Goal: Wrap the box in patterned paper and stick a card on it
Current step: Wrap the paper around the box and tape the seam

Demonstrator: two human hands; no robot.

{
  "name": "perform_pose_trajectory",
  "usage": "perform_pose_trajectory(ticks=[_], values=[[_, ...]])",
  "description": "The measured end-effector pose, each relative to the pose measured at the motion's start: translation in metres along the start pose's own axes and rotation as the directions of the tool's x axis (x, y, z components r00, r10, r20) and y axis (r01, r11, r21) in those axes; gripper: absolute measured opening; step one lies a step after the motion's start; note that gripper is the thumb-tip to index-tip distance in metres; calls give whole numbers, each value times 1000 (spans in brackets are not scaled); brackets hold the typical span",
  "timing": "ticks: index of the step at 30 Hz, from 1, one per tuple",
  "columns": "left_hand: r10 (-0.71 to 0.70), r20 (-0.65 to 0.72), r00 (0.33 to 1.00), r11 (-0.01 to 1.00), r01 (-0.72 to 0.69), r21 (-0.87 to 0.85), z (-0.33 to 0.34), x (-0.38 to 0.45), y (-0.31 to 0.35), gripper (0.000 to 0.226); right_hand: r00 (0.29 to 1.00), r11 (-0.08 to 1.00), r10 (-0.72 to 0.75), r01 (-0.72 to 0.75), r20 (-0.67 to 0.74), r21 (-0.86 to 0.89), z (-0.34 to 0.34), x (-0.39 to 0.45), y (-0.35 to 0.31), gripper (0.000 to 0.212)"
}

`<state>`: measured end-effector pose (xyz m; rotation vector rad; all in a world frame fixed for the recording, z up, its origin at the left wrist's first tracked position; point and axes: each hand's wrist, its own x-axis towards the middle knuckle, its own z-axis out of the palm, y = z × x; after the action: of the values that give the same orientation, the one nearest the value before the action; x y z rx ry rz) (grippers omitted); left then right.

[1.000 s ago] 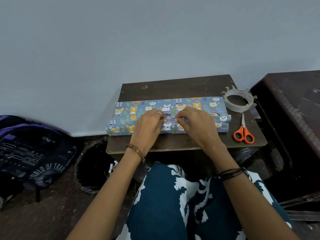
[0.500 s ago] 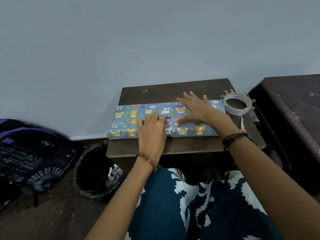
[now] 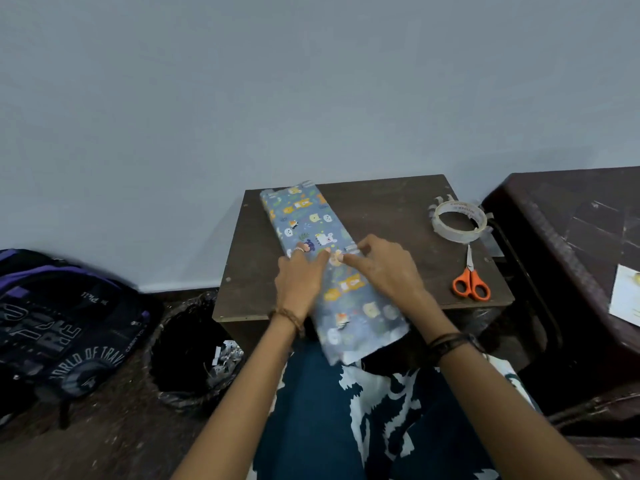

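Observation:
The box wrapped in blue animal-patterned paper [image 3: 313, 223] lies lengthwise on the small dark table [image 3: 391, 209], its near end sticking out over the front edge above my lap. My left hand [image 3: 299, 277] rests flat on the box's left side with fingers straight. Opposite it, my right hand [image 3: 382, 268] touches the top of the box from the right with its fingertips at the middle. A pale card [image 3: 626, 299] lies on the dark surface at the far right.
A clear tape roll [image 3: 459, 221] and orange-handled scissors [image 3: 471, 284] sit on the table's right side. A black-lined bin [image 3: 192, 348] and a dark backpack [image 3: 59, 327] stand on the floor to the left. A dark cabinet top [image 3: 568, 216] adjoins the right.
The box has turned from lying crosswise to pointing away from me, its near end now past the table edge. Both hands came together at its middle.

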<state>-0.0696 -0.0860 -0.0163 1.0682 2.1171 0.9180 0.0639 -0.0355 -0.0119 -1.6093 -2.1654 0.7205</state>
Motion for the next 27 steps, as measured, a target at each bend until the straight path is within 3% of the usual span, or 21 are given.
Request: perform_pose_trajectory(ticks=[5, 8, 10, 15, 19, 22, 27], values=[[-66, 75, 995, 968, 45, 245, -15, 27, 18, 75, 995, 941, 64, -35, -75, 338, 7, -18, 2, 25], [-38, 20, 999, 936, 29, 351, -11, 36, 28, 77, 993, 774, 117, -84, -11, 628, 20, -19, -3, 19], [-15, -27, 1000, 916, 25, 402, -11, 43, 28, 78, 997, 703, 65, -71, 36, 708, 32, -30, -7, 23], [31, -40, 999, 878, -8, 479, -13, 60, 14, 54, 978, 735, -171, 45, 121, 677, 47, -49, -11, 25], [280, 119, 953, 841, -303, 448, -7, 61, 6, 34, 903, 792, -377, 201, 204, 577, 58, -58, -25, 42], [450, 256, 856, 764, -517, 386, 1, 53, 5, 29, 899, 854, -386, 265, 205, 447, 54, -61, -27, 30], [557, 318, 767, 637, -640, 429, -2, 47, 2, 29, 952, 900, -305, 300, -37, 315, 28, -64, -20, 26]])
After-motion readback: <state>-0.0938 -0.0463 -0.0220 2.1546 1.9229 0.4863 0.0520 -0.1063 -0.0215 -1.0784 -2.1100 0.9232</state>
